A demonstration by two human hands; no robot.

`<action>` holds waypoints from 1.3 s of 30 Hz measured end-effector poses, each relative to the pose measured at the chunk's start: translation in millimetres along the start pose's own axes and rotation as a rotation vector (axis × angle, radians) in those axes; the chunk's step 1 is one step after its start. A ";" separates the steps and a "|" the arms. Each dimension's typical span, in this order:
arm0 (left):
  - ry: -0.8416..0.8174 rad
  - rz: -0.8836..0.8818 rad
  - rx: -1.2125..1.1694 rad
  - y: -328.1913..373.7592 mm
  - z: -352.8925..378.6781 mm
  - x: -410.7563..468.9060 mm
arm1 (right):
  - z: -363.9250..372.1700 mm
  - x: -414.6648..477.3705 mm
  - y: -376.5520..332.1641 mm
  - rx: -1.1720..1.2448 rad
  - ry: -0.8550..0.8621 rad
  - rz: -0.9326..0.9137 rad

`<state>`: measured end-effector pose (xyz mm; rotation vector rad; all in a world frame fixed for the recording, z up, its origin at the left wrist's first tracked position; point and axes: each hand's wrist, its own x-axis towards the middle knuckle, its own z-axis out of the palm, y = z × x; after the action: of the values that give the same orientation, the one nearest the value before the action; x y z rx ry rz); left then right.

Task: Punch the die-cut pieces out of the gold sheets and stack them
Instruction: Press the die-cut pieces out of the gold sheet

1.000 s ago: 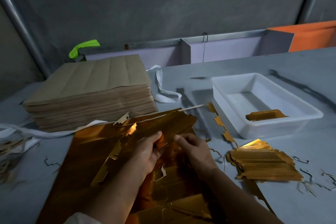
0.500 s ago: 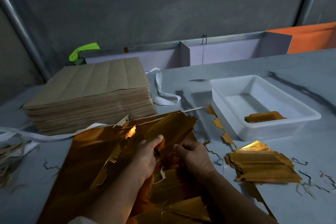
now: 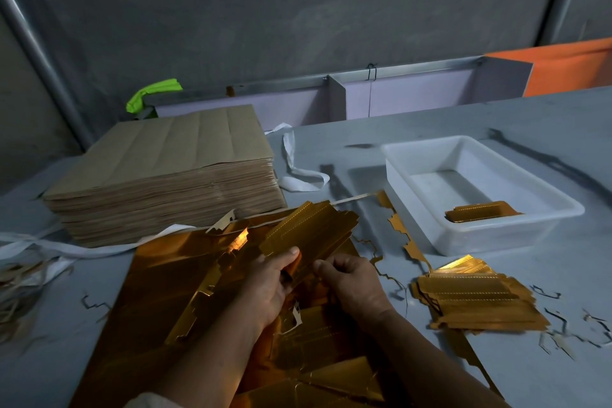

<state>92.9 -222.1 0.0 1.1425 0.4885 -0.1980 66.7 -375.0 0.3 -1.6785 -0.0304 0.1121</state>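
Note:
A large gold sheet [image 3: 172,281] lies on the grey table in front of me, with cut-out gaps in it. My left hand [image 3: 268,285] grips a bundle of punched gold pieces [image 3: 311,228], thumb on top, lifted above the sheet. My right hand [image 3: 351,281] is right beside it, fingers curled and pinching the near edge of the same bundle. To the right lies a loose stack of punched gold pieces [image 3: 473,298]. One more gold piece [image 3: 480,213] sits inside the white tray [image 3: 410,202].
A thick stack of brown paper sheets [image 3: 162,175] stands at the back left. White strapping [image 3: 298,175] and gold offcut strips [image 3: 404,235] lie between it and the tray. Thin scraps [image 3: 559,318] are scattered at the right; a low partition runs along the table's far edge.
Both hands have stayed together on the bundle with small finger shifts. The view has tilted slightly; nothing else moved.

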 end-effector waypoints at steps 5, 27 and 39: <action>0.006 -0.002 -0.038 0.8 3.1 -0.1 | -0.5 -1.6 -1.1 0.040 -0.011 0.003; 0.024 -0.023 -0.227 12.2 1.0 -6.2 | -1.9 6.1 5.4 0.318 0.159 0.062; 0.054 0.115 -0.086 33.9 14.9 -13.3 | -0.2 2.2 5.6 0.209 0.141 0.024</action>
<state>98.6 -223.0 38.9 1.0904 0.4733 -0.0455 68.6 -375.7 -5.3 -1.4750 0.1040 0.0143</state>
